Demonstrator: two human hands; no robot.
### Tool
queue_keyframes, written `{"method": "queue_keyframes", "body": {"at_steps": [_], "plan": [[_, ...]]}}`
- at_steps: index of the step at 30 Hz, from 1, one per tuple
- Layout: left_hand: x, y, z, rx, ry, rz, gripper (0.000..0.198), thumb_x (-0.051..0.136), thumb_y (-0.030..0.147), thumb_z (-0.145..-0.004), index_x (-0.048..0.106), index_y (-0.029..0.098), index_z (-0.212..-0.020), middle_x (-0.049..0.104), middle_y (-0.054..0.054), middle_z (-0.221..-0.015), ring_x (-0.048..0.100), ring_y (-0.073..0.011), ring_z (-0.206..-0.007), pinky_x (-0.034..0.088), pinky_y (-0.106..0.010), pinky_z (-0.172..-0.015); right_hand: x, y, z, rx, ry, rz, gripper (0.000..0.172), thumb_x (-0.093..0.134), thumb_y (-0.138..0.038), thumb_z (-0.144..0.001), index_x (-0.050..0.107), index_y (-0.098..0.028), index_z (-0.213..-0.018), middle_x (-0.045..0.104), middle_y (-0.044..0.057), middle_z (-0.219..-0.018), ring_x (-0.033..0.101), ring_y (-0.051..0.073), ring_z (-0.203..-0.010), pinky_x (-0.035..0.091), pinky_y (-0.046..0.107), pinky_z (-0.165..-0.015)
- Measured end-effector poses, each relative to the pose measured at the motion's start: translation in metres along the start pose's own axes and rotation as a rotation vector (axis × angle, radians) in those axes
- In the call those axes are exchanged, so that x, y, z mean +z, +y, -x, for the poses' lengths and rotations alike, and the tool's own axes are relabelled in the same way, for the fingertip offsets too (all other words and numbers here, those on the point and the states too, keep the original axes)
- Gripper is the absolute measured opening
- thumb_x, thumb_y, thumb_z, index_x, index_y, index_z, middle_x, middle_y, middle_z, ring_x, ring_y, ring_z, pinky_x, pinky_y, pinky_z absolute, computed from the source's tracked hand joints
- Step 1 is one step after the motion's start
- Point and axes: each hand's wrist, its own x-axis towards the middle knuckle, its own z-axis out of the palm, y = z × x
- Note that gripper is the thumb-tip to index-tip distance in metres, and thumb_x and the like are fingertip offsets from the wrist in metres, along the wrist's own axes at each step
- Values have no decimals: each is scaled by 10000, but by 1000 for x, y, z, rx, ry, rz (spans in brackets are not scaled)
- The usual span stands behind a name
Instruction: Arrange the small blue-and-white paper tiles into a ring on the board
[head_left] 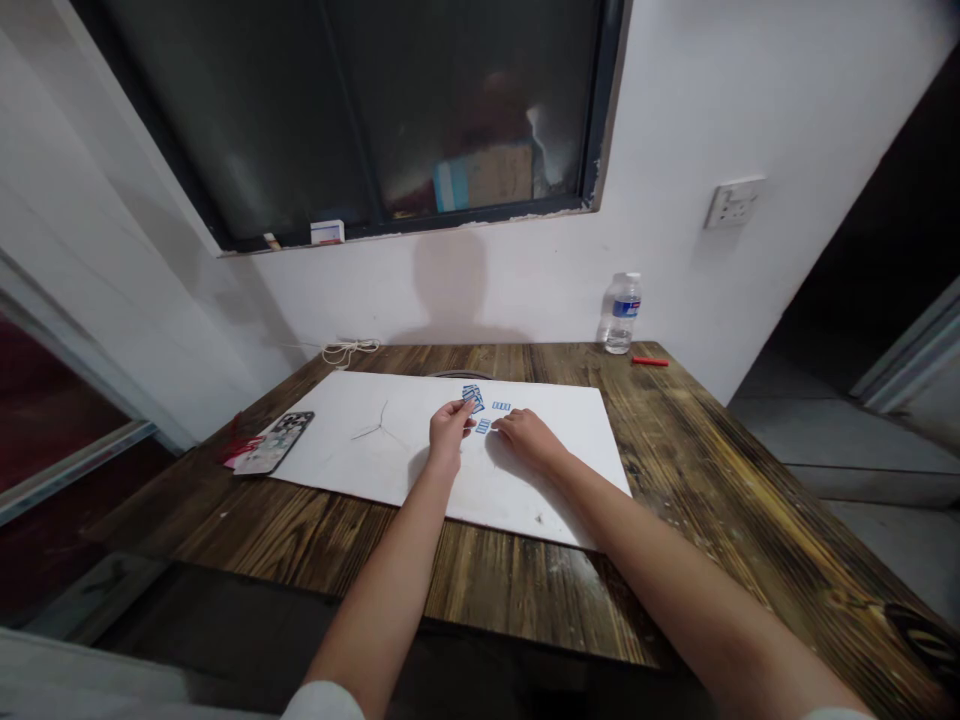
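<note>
My left hand (pixel 448 430) is closed, pinching a fanned bunch of small blue-and-white cards (pixel 472 398) above the white board (pixel 315 430). To its right, my right hand (pixel 529 435) is low over the board with its fingers stretched out toward the left. Its fingertips are close to a small blue-and-white card (pixel 484 426); whether they touch it is too small to tell. Another such card (pixel 501 406) lies flat just beyond the right hand. What is printed on the cards cannot be read.
The board lies on a dark wooden table (pixel 712 480). A patterned phone-like slab (pixel 281 443) is at its left edge. Behind are a coiled white cable (pixel 349 348), a water bottle (pixel 622 315) and a red stick-like object (pixel 649 361). Thin dark lines (pixel 380 426) mark the board.
</note>
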Motion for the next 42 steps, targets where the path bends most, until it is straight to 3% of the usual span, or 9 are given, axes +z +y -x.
{"method": "queue_keyframes", "body": {"at_steps": [5,10,14,19,25,33,36,39,42], "plan": [[0,-1,-1,-5,1,-19,387,804,415,-528,654,167,-784,633,7,-656,542,-69,-535,342,-185,-508,4,7,2,197,115,-243,316,521,-78,-790,726,-210,-991,731,56,-869,632,184,-814,430,269,-745],[0,-4,-3,-23,11,-41,382,802,411,-521,653,168,-776,632,3,-658,548,-77,-540,344,-187,-506,11,16,-2,410,308,-852,94,659,-255,-735,721,-191,-762,725,43,-749,641,182,-682,461,287,-665],[-1,-5,-2,-44,2,-79,362,799,407,-519,656,176,-758,636,2,-661,555,-84,-551,351,-191,-513,14,21,-7,477,367,-1226,293,757,-457,-625,682,-179,-682,678,38,-643,589,167,-613,450,289,-606],[2,-6,1,-34,-67,-160,348,797,433,-516,650,174,-698,635,-7,-653,575,-105,-578,362,-198,-527,11,17,-8,449,409,-1407,352,778,-499,-602,653,-179,-678,611,-5,-593,505,114,-550,420,265,-577],[4,-9,4,-9,-171,-200,352,798,462,-526,662,175,-678,661,-32,-688,603,-137,-614,386,-222,-555,4,10,-6,467,382,-1310,361,777,-500,-599,638,-173,-668,638,13,-619,546,130,-585,437,265,-587],[5,-10,5,9,-198,-221,339,809,451,-534,688,176,-691,679,-48,-699,606,-141,-610,393,-237,-574,6,9,-6,429,353,-1216,432,774,-559,-570,553,-189,-603,622,8,-589,540,140,-565,423,270,-554],[5,-10,4,11,-175,-208,337,806,446,-542,687,175,-703,679,-46,-700,605,-139,-603,394,-237,-568,10,13,-6,411,360,-1153,390,706,-555,-667,576,-188,-643,636,13,-628,561,149,-601,434,277,-596],[4,-10,2,11,-110,-169,341,806,440,-541,678,173,-711,660,-28,-664,593,-125,-584,385,-223,-548,12,15,-3,396,359,-892,310,621,-498,-784,644,-189,-767,687,38,-778,601,175,-741,449,299,-702],[3,-9,0,7,-59,-138,345,807,431,-536,671,170,-716,636,-7,-627,573,-103,-560,374,-205,-534,9,13,1,343,239,-504,253,699,-394,-753,682,-205,-921,709,47,-923,594,210,-892,428,306,-771]]}}
